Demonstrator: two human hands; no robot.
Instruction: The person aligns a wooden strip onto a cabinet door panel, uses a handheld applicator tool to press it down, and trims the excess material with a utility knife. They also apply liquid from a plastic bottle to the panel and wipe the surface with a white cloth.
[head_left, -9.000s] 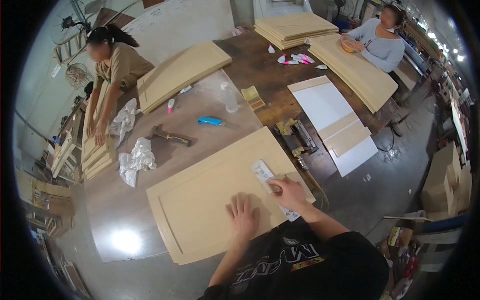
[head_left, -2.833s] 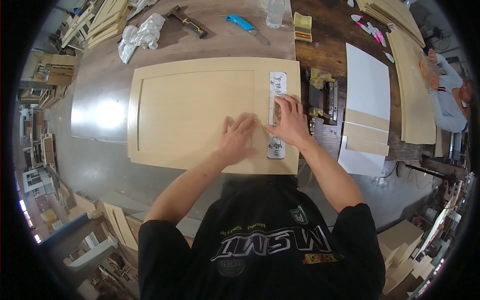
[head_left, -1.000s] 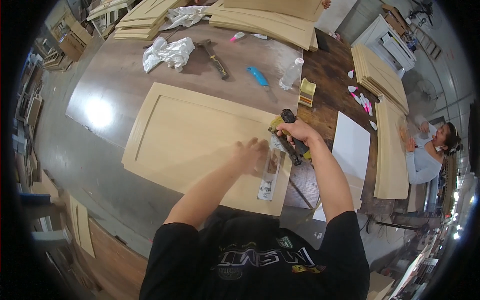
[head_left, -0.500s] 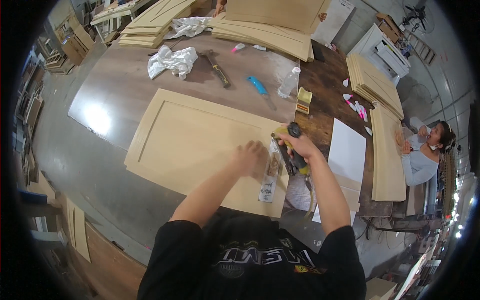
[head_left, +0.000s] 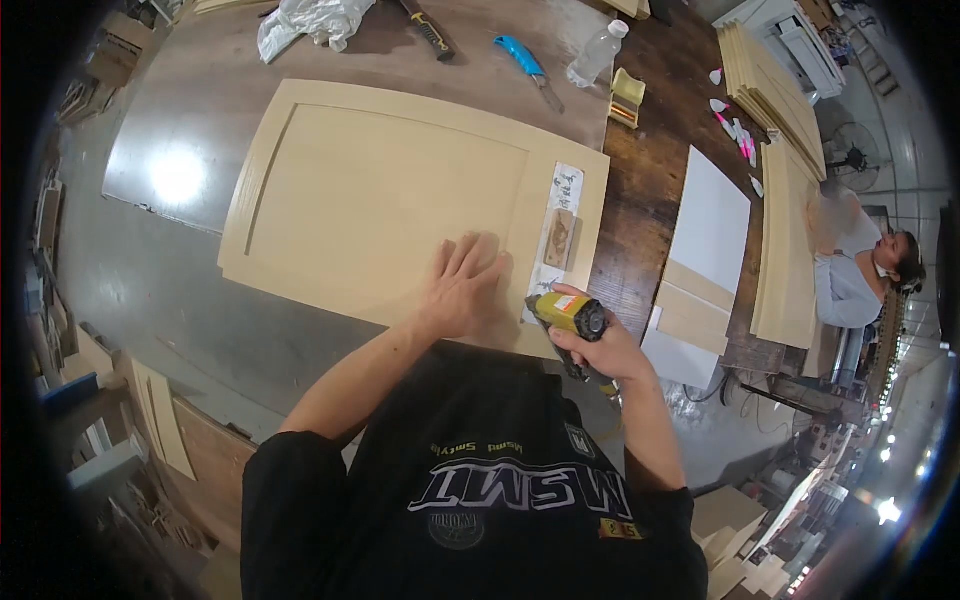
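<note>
My left hand (head_left: 463,288) lies flat on a beige cabinet door panel (head_left: 380,190) with a recessed middle, its fingers spread. In my right hand (head_left: 612,350) is a yellow and black nail gun (head_left: 572,314), gripped by its handle. The gun's nose is down by the near end of a white strip (head_left: 567,184), which lies along the panel's right rail. On that strip sits a small wooden block (head_left: 560,240). The gun's body hides the exact point where its nose meets the strip or panel.
Beyond the panel are a blue-handled knife (head_left: 522,60), a hammer (head_left: 428,30), a crumpled plastic bag (head_left: 325,22), a clear bottle (head_left: 598,52) and a yellow case (head_left: 627,97). White sheets (head_left: 715,215) and stacked panels (head_left: 788,245) lie right, near a seated person (head_left: 850,285).
The nail gun has come from the strip's far end toward me, to its near end. My left hand has shifted nearer and settled flat. The view has tilted down.
</note>
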